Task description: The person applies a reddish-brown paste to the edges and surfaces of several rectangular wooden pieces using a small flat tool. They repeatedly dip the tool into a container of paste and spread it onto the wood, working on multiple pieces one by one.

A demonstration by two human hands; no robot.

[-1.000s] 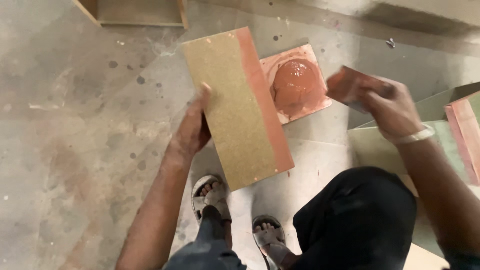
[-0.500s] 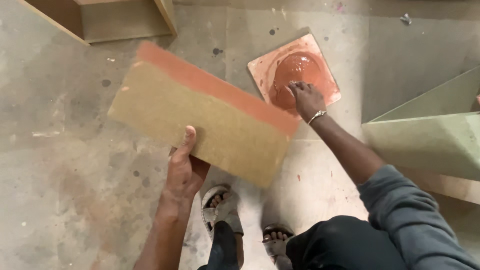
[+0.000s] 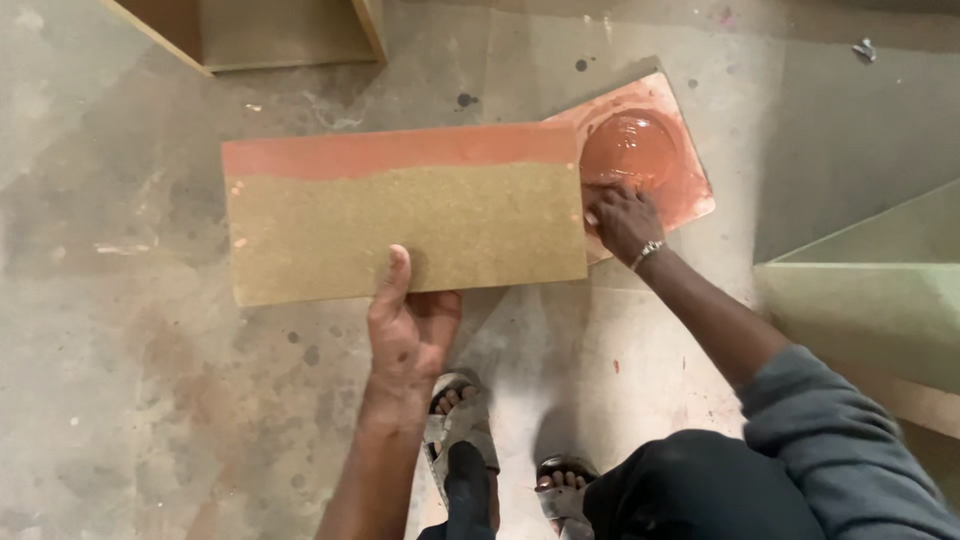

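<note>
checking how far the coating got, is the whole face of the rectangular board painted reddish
No, only a strip along the far edge of the rectangular tan fibreboard panel in the left hand is reddish; the rest is bare.

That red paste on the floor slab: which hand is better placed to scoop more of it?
Probably the right hand: its fingers already rest at the edge of the red paste, while the left hand is gripping the board by its lower edge.

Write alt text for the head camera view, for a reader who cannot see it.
Seen from above, the left hand holds a rectangular board, tan with a reddish strip along its far edge, over a concrete floor. The right hand reaches into a glossy reddish-brown puddle on a small square board.
</note>
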